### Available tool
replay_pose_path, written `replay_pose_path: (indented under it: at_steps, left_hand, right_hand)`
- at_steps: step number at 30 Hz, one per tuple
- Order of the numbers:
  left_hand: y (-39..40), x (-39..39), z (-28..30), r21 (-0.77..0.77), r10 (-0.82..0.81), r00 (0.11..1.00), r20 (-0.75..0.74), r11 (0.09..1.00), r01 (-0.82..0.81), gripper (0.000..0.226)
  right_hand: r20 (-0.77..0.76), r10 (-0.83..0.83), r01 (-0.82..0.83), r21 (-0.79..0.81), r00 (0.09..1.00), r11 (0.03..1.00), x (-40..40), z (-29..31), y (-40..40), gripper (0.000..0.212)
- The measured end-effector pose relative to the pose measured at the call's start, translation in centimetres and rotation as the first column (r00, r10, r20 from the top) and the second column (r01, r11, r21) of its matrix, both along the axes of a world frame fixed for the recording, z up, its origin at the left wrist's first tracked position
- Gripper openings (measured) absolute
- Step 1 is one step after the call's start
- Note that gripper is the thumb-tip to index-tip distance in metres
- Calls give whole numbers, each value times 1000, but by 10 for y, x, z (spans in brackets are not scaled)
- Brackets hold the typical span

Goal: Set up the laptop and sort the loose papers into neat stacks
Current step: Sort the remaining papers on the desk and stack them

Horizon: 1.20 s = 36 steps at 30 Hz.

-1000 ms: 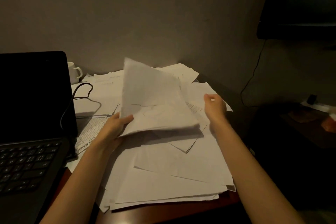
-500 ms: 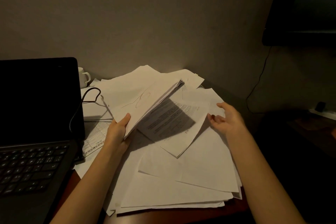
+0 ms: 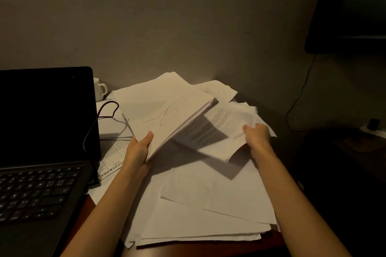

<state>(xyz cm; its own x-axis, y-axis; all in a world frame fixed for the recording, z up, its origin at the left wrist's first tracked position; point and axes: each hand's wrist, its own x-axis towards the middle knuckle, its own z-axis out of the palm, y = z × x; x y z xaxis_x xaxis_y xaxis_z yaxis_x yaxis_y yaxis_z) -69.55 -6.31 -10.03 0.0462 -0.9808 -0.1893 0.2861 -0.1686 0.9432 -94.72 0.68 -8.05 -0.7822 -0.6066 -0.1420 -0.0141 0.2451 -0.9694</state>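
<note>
The left hand (image 3: 139,150) grips a thick bundle of papers (image 3: 165,115) by its near corner, thumb on top, holding it tilted up above the loose sheets (image 3: 208,200) spread over the worktop (image 3: 208,249). The right hand (image 3: 258,134) pinches a printed sheet (image 3: 223,129), blurred, lifted just right of the bundle. The open laptop (image 3: 41,131) stands at the left, screen dark, with a black cable (image 3: 108,108) looping beside it and a white mug (image 3: 100,89) behind.

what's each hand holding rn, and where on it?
Left hand grips the paper stack at its near corner. Right hand pinches a printed sheet by its right edge.
</note>
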Motion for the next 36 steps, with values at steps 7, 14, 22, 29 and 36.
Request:
replay_pose_path:
  at_steps: [7,14,22,29,36]
  left_hand:
    - [6,-8,-5,-121,-26,920,392,990,79,41]
    - [11,-11,4,-59,-74,894,441,992,111,21]
    - [19,1,11,-58,-330,942,53,941,333,35]
    - [17,-5,8,-25,-263,938,227,961,276,43]
    - [23,-12,7,-141,-200,963,179,964,226,36]
  right_hand:
    - [491,-149,385,-423,858,820,-1,5,8,28]
    - [367,398,-124,-585,841,802,50,14,15,32]
    - [103,577,-538,-261,810,802,90,-9,17,44]
    - [83,393,-372,-196,916,907,66,-9,17,31]
    - [-600,270,172,575,753,799,40,2,56,79]
